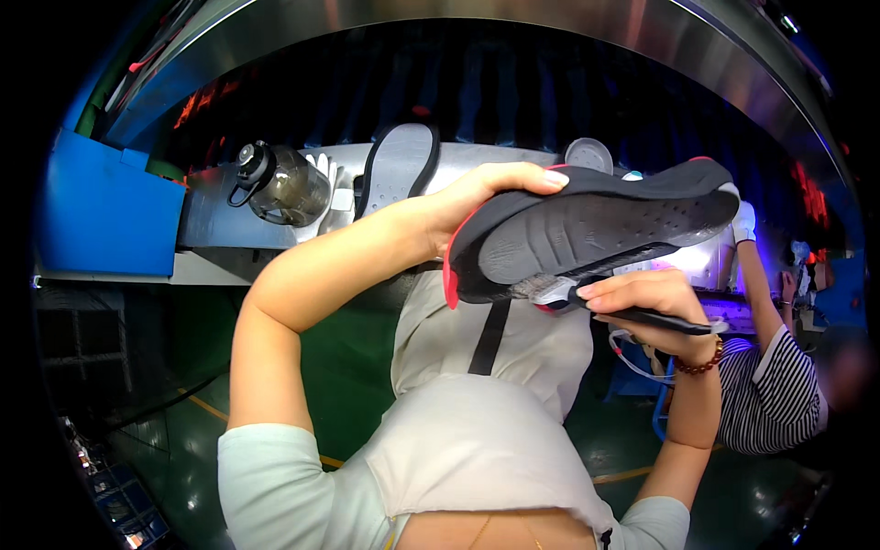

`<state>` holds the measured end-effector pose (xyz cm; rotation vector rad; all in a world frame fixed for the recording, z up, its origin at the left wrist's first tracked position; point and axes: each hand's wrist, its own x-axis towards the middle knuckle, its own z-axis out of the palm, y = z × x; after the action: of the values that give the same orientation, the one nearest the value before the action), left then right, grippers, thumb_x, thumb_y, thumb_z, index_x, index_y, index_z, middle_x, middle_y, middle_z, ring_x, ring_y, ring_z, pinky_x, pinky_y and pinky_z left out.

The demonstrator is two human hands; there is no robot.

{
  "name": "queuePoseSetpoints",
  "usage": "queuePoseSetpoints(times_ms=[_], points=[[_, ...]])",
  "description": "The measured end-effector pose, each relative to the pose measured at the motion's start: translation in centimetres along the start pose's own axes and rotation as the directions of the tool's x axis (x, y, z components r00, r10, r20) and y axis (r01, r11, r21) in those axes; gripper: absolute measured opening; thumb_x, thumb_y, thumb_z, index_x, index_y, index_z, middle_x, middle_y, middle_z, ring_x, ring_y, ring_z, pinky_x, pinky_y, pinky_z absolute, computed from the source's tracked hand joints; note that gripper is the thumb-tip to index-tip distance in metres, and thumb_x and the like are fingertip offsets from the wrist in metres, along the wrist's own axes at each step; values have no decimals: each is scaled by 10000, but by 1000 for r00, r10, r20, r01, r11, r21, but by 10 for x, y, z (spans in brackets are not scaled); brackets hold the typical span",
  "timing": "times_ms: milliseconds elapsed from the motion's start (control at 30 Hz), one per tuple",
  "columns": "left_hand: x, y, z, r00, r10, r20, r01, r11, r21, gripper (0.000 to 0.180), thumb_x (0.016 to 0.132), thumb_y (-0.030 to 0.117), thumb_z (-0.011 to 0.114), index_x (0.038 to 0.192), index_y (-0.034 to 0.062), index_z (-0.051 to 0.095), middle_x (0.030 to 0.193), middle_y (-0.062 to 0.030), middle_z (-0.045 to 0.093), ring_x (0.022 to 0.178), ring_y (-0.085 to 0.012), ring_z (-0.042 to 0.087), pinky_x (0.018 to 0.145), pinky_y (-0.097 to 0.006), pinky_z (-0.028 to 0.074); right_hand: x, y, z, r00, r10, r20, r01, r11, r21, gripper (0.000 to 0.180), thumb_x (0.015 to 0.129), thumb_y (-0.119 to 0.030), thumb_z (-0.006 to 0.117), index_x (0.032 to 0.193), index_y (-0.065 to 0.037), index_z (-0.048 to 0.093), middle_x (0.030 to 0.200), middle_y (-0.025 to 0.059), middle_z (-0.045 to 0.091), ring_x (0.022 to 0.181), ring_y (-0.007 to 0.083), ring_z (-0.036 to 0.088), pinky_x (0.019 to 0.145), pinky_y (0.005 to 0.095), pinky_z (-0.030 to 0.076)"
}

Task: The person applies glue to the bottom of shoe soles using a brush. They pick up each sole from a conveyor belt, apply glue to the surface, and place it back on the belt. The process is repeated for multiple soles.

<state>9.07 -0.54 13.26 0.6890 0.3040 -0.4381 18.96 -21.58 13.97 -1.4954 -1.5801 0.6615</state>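
Note:
My left hand is closed on a black shoe sole with red edging, its thumb over the upper rim. The sole is tilted up in front of me, showing a grey recessed surface with ridges and small holes. In my right hand is a brush with a black handle, gripped between thumb and fingers. Its pale bristle end is at the sole's lower edge, toward the left end. A clear thin tube hangs near the handle's rear end.
Another sole, grey with a black rim, lies on the metal bench. Left of it stand a dark translucent bottle and something white. A round dish sits behind my sole. At right, a co-worker's gloved hand reaches over a lit surface.

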Motion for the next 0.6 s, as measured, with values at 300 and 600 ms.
queuePoseSetpoints(times_ms=[300,600], points=[[-13,-7,-10,998,23,-57,-19,998,64,437,721,228,539,1089,12,445,944,-127,537,752,-151,562,650,-251,469,-16,7,1,999,6,33,-2,993,-116,148,636,18,607,775,-30,592,849,110,611,713,198,610,573,237,463],[-27,-9,-7,987,-20,-161,30,998,64,453,712,236,540,1083,-7,447,974,-146,525,810,-182,546,707,-280,452,-29,10,-13,998,43,36,-34,978,-207,207,612,-13,609,815,-54,598,901,92,604,738,197,601,537,224,411]])
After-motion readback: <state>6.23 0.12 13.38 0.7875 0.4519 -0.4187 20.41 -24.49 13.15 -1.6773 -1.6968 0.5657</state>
